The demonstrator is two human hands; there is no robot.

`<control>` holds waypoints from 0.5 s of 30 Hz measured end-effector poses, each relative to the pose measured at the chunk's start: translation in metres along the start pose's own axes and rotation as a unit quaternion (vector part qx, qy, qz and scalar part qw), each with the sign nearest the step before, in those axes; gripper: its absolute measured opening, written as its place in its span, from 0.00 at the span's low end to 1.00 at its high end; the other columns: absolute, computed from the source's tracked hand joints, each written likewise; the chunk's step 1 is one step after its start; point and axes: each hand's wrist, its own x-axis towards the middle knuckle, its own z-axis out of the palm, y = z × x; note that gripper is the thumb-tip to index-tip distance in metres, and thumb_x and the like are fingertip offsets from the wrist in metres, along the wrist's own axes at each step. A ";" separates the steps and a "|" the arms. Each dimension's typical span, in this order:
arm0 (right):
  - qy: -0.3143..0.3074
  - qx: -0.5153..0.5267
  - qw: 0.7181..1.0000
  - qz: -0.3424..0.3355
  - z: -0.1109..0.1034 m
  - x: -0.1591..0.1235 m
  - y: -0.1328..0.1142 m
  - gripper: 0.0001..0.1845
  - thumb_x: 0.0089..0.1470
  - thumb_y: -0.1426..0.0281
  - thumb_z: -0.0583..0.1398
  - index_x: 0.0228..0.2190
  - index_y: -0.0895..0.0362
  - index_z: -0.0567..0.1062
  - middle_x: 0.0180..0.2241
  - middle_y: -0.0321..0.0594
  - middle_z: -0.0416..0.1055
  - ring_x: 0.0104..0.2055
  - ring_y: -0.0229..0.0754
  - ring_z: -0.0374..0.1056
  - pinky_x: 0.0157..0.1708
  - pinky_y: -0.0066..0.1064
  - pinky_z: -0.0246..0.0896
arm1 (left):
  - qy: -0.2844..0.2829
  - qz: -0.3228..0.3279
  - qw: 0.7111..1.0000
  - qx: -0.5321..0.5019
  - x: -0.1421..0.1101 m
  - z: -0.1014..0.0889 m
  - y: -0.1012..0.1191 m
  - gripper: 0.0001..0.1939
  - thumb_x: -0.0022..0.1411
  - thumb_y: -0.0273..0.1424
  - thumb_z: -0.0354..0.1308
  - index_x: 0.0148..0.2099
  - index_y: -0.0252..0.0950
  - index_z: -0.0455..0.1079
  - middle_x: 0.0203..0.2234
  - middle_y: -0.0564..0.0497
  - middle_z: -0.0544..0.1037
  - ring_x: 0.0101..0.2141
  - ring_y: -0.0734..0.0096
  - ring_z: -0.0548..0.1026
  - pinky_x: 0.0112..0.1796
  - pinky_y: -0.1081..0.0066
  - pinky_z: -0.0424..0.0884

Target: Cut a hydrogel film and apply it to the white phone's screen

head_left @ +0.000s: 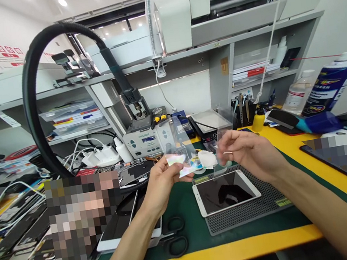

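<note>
My left hand (pixel 160 180) is closed, pinching a thin clear film (pixel 177 140) with a white backing piece at its lower end. My right hand (pixel 249 153) is closed in a pinch on a second clear sheet (pixel 223 133) held upright, just right of the left hand. Both hands hover above a white phone (pixel 226 192) that lies face up, its dark screen showing, on a grey perforated mat (pixel 249 212). A small white pad and a roll of tape (pixel 203 160) sit on the green mat between my hands.
Black scissors (pixel 176 239) lie near the table's front edge, beside a white tablet (pixel 123 226). A soldering station (pixel 144 141) with a thick black hose stands behind. Stacked phone parts (pixel 20 242) fill the left; a blue spray can (pixel 331 83) and bottle stand right.
</note>
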 end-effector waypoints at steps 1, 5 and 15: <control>0.000 0.009 1.000 0.014 0.000 0.001 -0.001 0.02 0.45 0.72 0.64 0.23 0.57 0.76 0.25 0.40 0.71 0.28 0.44 0.70 0.28 0.36 0.71 | -0.005 -0.003 1.000 0.007 0.000 0.000 0.000 0.12 0.59 0.37 0.69 0.39 0.34 0.75 0.28 0.48 0.84 0.30 0.62 0.83 0.37 0.61 0.81; -0.010 -0.045 0.998 0.034 0.003 0.000 0.001 0.09 0.50 0.66 0.68 0.32 0.58 0.79 0.25 0.40 0.74 0.26 0.42 0.70 0.26 0.34 0.71 | 0.001 0.010 0.998 0.068 -0.001 0.001 0.000 0.14 0.60 0.41 0.68 0.39 0.34 0.76 0.27 0.46 0.84 0.28 0.61 0.83 0.36 0.62 0.80; 0.054 -0.361 0.923 -0.121 0.030 -0.004 0.029 0.27 0.66 0.61 0.59 0.60 0.63 0.73 0.40 0.49 0.76 0.38 0.49 0.76 0.33 0.36 0.76 | 0.046 0.213 0.874 0.434 -0.010 0.018 -0.015 0.20 0.74 0.37 0.50 0.60 0.40 0.75 0.49 0.41 0.83 0.48 0.51 0.81 0.50 0.58 0.72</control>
